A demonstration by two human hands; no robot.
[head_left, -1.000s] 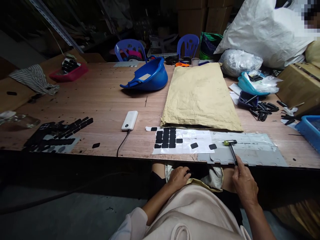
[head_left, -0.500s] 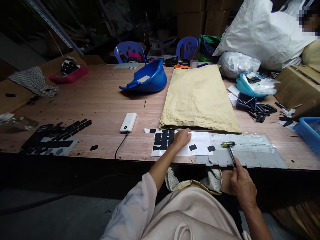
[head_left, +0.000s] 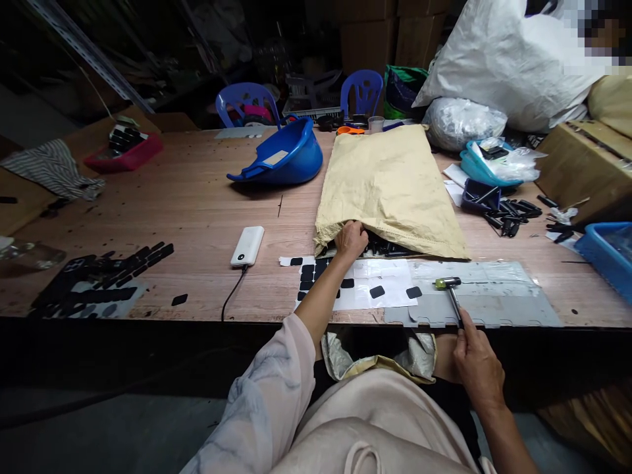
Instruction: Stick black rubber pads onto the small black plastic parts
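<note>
My right hand (head_left: 478, 359) grips the handle of a small hammer (head_left: 451, 295), whose yellow-and-black head lies over a grey sheet (head_left: 503, 306) at the table's front edge. At the near mouth of a tan sack (head_left: 390, 178), my left hand (head_left: 351, 239) is closed, its curled fingertips hidden. The sack's edge is raised around it, baring dark pieces (head_left: 390, 249) inside. Below my left forearm lies a white sheet (head_left: 363, 299) with rows of black rounded patches (head_left: 307, 276). Two separate black patches (head_left: 377, 291) lie farther right on that sheet.
A white power bank (head_left: 247, 245) with a cable lies left of the sack. Behind stands a blue scoop-shaped basin (head_left: 291, 155). More black pieces (head_left: 116, 270) are at the left. Black tool-like parts (head_left: 513, 214), a teal basin (head_left: 474, 164) and a cardboard box (head_left: 582, 168) fill the right side.
My left hand has moved from the white sheet up to the sack's mouth, and the sack's near edge has lifted, showing dark pieces. My right hand keeps the hammer in place.
</note>
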